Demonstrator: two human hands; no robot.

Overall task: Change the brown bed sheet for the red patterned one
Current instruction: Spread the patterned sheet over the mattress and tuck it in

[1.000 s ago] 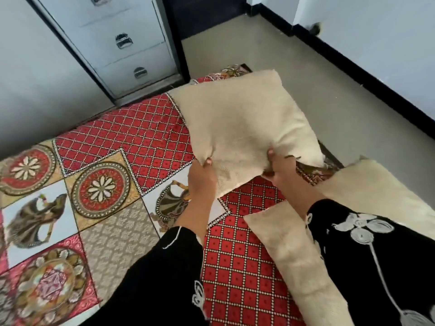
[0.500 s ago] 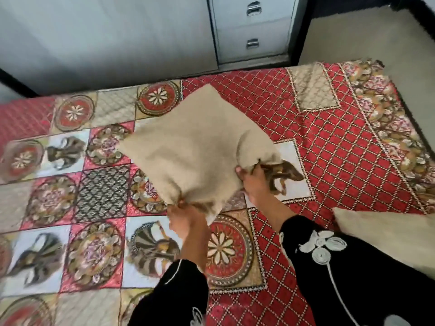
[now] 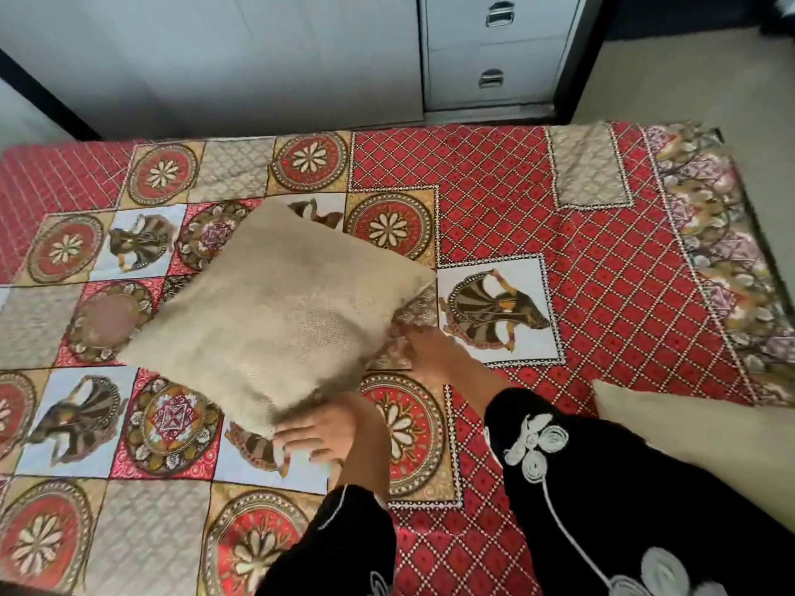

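The red patterned sheet lies spread over the bed. A beige pillow lies tilted over the sheet's middle left. My left hand is just below the pillow's near corner, fingers spread and straight, gripping nothing. My right hand is at the pillow's right edge; its blurred fingertips reach towards the edge and do not visibly pinch it. No brown sheet is in view.
A second beige pillow lies at the bed's near right, beside my right sleeve. A grey drawer cabinet and a pale wall stand behind the bed. Bare floor lies past the bed's right end.
Both hands held the pillow by its near edge before. It has swung left and down over the bed, and my fingers have opened off it. The view turned left.
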